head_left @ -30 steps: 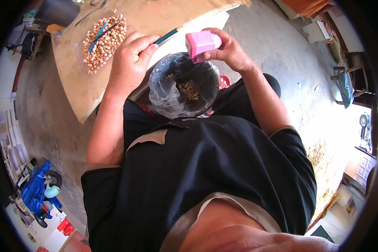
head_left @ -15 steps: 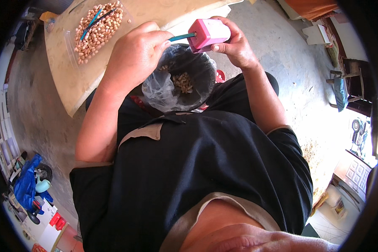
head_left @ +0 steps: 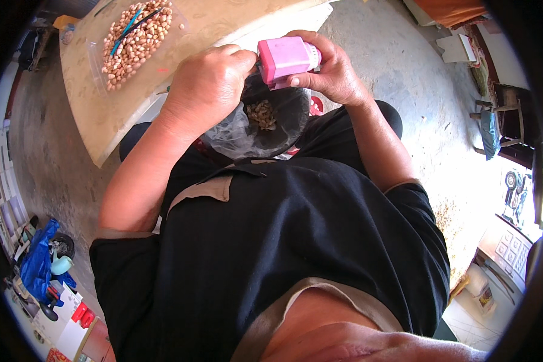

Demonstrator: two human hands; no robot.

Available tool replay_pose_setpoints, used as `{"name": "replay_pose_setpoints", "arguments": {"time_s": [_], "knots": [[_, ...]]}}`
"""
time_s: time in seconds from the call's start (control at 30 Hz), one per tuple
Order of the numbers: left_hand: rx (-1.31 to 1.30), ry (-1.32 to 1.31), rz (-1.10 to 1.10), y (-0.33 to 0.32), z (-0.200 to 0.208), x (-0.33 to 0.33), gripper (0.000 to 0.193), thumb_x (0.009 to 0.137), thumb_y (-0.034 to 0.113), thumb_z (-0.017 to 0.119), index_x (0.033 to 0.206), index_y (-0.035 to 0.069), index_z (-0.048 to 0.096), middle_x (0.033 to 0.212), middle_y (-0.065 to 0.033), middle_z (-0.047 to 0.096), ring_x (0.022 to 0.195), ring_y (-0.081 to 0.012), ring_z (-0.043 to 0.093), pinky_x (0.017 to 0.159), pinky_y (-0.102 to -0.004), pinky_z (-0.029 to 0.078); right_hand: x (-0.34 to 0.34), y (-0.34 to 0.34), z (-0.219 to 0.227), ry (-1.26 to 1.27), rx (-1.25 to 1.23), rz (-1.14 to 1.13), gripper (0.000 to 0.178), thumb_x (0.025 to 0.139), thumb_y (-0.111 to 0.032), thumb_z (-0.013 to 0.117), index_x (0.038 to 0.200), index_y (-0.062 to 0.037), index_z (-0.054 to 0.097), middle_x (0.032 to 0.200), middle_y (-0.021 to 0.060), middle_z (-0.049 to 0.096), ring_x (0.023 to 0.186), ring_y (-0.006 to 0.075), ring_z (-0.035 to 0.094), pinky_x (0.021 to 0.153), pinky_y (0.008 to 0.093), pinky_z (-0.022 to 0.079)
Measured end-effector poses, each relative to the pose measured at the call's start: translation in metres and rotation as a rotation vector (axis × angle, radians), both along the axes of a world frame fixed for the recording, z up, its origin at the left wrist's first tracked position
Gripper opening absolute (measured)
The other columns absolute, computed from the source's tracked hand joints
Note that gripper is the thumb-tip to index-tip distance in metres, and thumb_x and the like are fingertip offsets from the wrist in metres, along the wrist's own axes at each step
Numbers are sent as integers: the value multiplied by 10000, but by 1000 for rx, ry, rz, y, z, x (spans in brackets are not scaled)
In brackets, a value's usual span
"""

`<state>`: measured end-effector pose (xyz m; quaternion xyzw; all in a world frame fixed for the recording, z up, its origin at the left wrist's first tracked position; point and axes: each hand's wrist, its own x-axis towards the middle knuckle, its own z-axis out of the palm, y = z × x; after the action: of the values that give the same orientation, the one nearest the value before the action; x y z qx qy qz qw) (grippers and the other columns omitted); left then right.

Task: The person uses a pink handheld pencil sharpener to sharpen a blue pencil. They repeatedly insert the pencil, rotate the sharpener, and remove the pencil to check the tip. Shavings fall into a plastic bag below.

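Observation:
My right hand (head_left: 336, 75) grips a pink box-shaped pencil sharpener (head_left: 286, 58) with a pale ring at its right end. Close to the sharpener's left face is my left hand (head_left: 211, 84), fingers closed on a pencil that is mostly hidden. Only a short dark bit shows between fist and sharpener, so I cannot tell how deep it sits. Both hands are above a dark bucket (head_left: 301, 111) lined with clear plastic, with light brown scraps (head_left: 262, 114) inside.
At the left is a tan table (head_left: 81, 96), its edge beside my left forearm. A clear tray (head_left: 95, 69) on it holds many tan nuts (head_left: 130, 51), with a teal pencil (head_left: 125, 31) and a dark one (head_left: 140, 25) on top. A wooden chair (head_left: 510, 123) stands far right.
My left hand has moved right, up to the sharpener, and the teal length of pencil between them is now covered. The sharpener has shifted slightly left and turned.

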<state>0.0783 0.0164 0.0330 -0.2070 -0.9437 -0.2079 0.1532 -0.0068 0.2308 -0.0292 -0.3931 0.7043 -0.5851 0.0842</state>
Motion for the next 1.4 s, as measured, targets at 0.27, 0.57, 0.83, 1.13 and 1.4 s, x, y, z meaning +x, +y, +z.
{"name": "replay_pose_setpoints", "arguments": {"time_s": [0.27,0.57,0.83,1.13,1.4], "knots": [[-48,51,5,1,-4,-5,34,733,21,565,731,55,562,713,-85,595,694,-274,616,590,-374,505,3,-1,2,-10,55,-60,704,656,-337,825,1219,-43,521,1066,102,621,1021,201,587,906,324,461],[-36,30,10,-11,-17,-21,39,796,72,559,776,49,582,759,-93,615,724,-287,622,606,-385,503,-8,-12,-5,47,61,-119,725,648,-371,822,1213,-35,516,1041,117,624,1009,215,592,884,325,471],[-137,-63,60,-33,9,-20,92,846,124,574,890,48,601,837,-130,621,750,-321,612,620,-386,474,-16,-18,-6,62,-6,-137,759,647,-403,800,1242,-53,485,1082,116,601,1029,232,586,895,336,474],[-90,-29,67,-31,6,-13,63,828,79,576,866,30,588,803,-130,616,724,-326,612,601,-389,472,-10,-19,2,54,-1,-96,734,666,-371,792,1244,-45,480,1076,126,600,1030,243,585,895,340,475],[-118,-122,83,-52,8,-42,328,872,194,576,1182,96,528,1061,-150,588,981,-317,573,807,-369,465,-31,-40,9,171,97,-185,640,715,-253,793,1233,-40,483,1066,98,605,996,170,580,875,309,473]]}}
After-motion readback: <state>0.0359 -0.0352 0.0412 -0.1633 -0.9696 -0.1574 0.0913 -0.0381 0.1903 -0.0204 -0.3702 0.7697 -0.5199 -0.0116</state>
